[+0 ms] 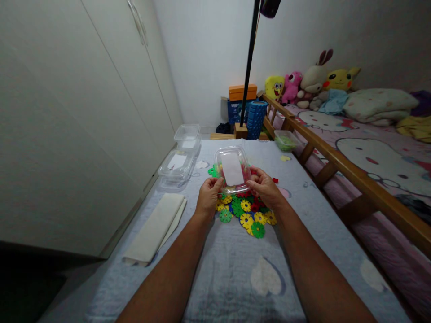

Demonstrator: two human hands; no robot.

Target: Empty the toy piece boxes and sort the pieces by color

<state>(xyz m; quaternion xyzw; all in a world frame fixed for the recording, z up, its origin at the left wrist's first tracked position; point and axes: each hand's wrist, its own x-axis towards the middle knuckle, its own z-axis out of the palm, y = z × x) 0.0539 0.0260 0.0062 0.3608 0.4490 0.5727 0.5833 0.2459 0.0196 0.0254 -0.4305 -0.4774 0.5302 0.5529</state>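
Observation:
Both my hands hold a clear plastic container (232,168) with a white label, tilted up over a pile of flower-shaped plastic pieces (247,213) in green, yellow, red and blue on a pale blue quilt. My left hand (208,196) grips the container's near left edge, fingers closed around it. My right hand (266,188) grips the near right edge in the same way. A few loose pieces lie beyond the container, one green (212,171) and one red (275,180).
Clear containers (177,163) (187,133) stand at the left by the white wardrobe. A folded cream cloth (156,226) lies on the quilt. A container with green pieces (285,140) sits by the wooden bed rail (353,177). A black pole (249,63), boxes and plush toys stand behind.

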